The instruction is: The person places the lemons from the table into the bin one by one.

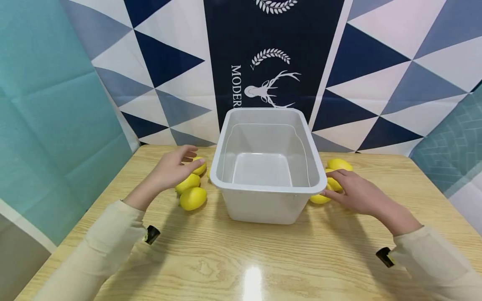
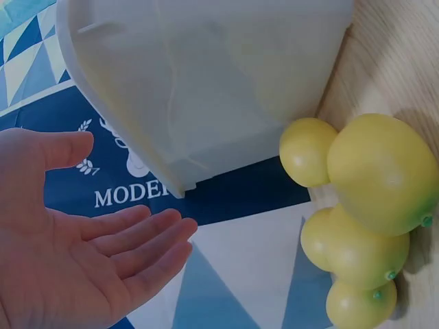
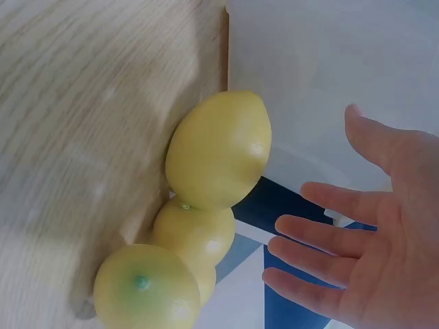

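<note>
– Nearest?
– Cream fabric sleeves [image 1: 113,234] over a light wood-grain desk [image 1: 211,259]. Left hand [image 1: 171,169] at nine o'clock, right hand [image 1: 357,190] at three; each grip spread, thumb apart from fingers.
– Between them?
– Deep rectangular pale-grey plastic bin [image 1: 263,205].
– Beside it?
– Smooth oval yellow lemons [image 1: 193,198] clustered on the desk at its nine o'clock, near the left hand; more yellow lemons [image 1: 339,164] at its three, near the right. Wrist views: both hands apart from the lemons.
– Farthest?
– Twelve o'clock: blue-and-white triangle-patterned backdrop [image 1: 169,58].
</note>
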Tool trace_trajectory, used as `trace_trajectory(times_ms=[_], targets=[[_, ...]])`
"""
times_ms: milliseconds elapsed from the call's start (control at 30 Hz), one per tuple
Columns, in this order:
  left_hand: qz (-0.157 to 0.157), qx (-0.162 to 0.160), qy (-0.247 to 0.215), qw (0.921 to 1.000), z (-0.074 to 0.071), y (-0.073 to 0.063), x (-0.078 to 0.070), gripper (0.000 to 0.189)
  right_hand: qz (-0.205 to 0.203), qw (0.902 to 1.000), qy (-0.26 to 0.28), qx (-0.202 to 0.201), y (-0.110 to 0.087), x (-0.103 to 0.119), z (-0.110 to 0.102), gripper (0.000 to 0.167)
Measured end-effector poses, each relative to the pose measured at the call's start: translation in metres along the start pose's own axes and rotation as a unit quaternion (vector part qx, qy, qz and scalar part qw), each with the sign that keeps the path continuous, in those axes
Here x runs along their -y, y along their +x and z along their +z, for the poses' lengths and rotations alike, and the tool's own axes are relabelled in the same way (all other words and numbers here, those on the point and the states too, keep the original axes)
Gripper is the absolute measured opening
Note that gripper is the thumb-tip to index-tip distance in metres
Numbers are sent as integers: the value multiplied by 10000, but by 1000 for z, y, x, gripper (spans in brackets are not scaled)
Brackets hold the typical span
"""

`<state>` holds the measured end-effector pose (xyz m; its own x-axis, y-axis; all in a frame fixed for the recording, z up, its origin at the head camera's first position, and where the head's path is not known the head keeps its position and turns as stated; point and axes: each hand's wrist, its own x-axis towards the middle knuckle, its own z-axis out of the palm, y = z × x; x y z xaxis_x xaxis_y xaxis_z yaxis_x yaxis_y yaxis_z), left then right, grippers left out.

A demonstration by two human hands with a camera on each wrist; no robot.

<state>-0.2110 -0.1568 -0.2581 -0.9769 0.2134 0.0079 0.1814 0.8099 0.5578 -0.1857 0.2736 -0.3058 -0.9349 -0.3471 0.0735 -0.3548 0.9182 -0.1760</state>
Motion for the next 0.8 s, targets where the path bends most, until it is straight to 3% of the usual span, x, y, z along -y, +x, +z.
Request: trace_trajectory(times_ms=[800], targets=[[-84,487,-248,9985,-4,10,-13,63,-520,9977,107,429,4,0,-7,58]])
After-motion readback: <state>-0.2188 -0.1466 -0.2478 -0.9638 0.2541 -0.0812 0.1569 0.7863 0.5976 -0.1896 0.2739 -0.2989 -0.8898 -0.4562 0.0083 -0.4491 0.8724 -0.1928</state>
